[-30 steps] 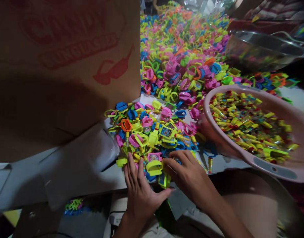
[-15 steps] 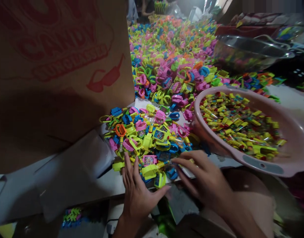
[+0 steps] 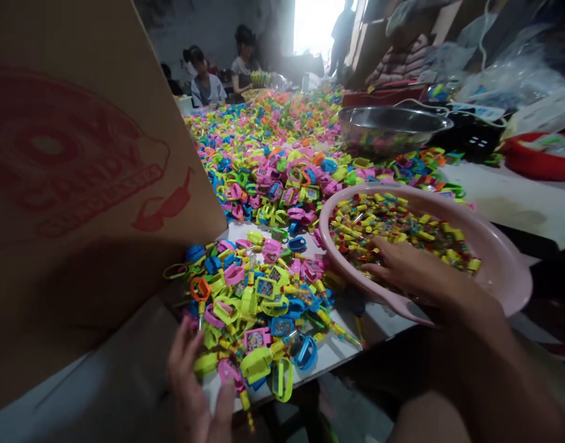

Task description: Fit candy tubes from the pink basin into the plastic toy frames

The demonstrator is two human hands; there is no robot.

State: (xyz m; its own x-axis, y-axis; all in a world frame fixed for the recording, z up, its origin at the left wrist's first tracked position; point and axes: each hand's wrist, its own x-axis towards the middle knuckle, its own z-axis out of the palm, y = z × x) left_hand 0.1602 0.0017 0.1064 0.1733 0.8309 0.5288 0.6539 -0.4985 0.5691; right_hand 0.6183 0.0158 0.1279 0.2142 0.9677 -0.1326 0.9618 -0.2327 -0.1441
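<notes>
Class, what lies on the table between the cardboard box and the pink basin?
The head view shows a heap of watch-shaped toys and yellow-ended tubes between the cardboard box and the pink basin, with white tabletop showing.

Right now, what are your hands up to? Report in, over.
Right hand in pink basin, at yellow tubes. Left hand open beside plastic toys. Cardboard box crowding left side.

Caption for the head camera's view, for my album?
Right hand in a pink basin of yellow-ended tubes, left hand beside colorful plastic pieces.
</notes>
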